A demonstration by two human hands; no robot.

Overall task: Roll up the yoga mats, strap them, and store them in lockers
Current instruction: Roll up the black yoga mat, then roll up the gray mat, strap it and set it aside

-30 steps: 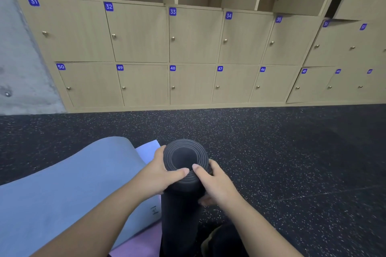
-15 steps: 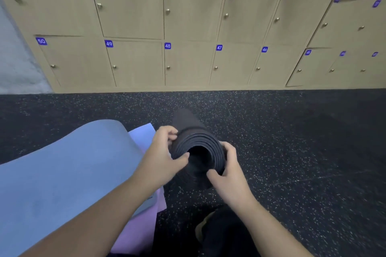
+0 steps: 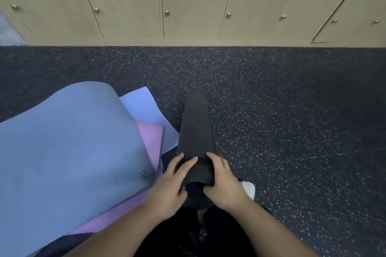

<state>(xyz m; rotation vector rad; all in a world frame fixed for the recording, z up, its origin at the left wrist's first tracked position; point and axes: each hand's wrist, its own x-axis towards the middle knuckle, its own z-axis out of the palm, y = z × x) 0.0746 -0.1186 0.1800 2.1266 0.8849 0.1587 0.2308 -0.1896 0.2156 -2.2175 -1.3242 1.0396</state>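
A rolled black yoga mat (image 3: 196, 129) lies on the dark speckled floor, pointing away from me toward the lockers. My left hand (image 3: 173, 183) grips its near end from the left, fingers over the top. My right hand (image 3: 223, 181) holds the same end from the right, fingers curled over the roll. No strap is visible on the roll. To the left lies a stack of unrolled mats: a blue mat (image 3: 66, 152) on top, a pink mat (image 3: 151, 137) under it, and a light lilac mat (image 3: 144, 106) beneath.
A row of shut wooden lockers (image 3: 194, 6) numbered 49 to 46 runs along the far wall. A white shoe tip (image 3: 248, 189) shows beside my right wrist. Dark rubber floor (image 3: 292, 121) spreads to the right.
The black roll went from standing upright to lying flat on the floor, pointing away from me. Both hands stayed on its near end. My view tilted down, hiding the upper lockers.
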